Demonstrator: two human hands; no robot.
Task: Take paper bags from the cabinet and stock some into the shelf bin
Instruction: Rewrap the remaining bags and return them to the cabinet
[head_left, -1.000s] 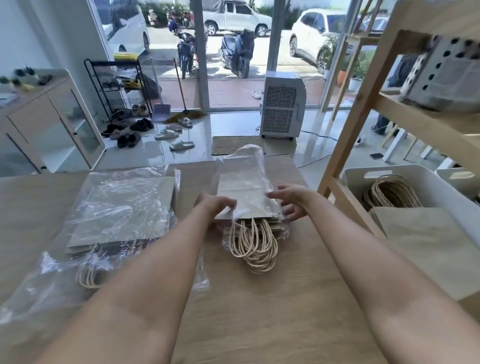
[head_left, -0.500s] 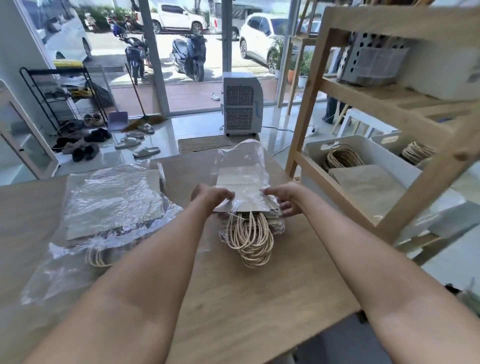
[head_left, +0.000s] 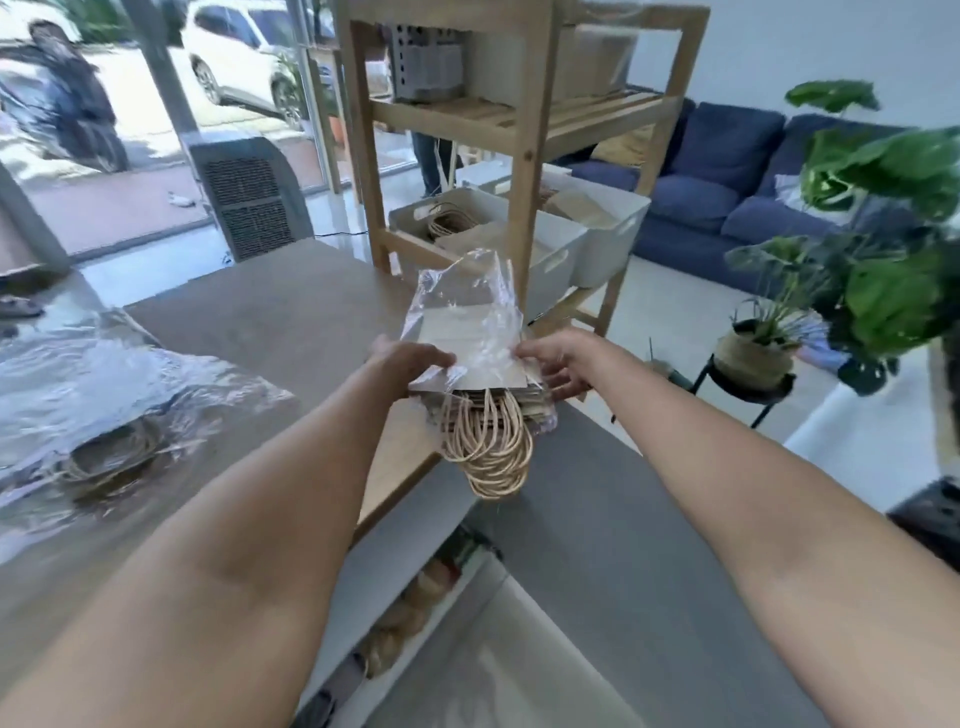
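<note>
A stack of flat paper bags (head_left: 470, 348) in a clear plastic sleeve is held in the air past the table's right edge, its twisted rope handles (head_left: 491, 447) hanging down toward me. My left hand (head_left: 410, 364) grips the stack's left side and my right hand (head_left: 558, 364) grips its right side. Beyond it stands a wooden shelf unit (head_left: 524, 124) whose lower level holds a white bin (head_left: 558, 249) with paper bags inside. A second white bin (head_left: 610, 234) sits right of it.
A second plastic-wrapped pack of bags (head_left: 114, 410) lies on the wooden table (head_left: 291, 317) at left. A blue sofa (head_left: 727, 182) and potted plants (head_left: 857, 249) stand to the right. An open cabinet with more bags (head_left: 410, 613) shows below the table edge.
Both hands have lifted the stack off the table and carried it right, toward the shelf unit. The view has swung right, so the sofa and plants now show.
</note>
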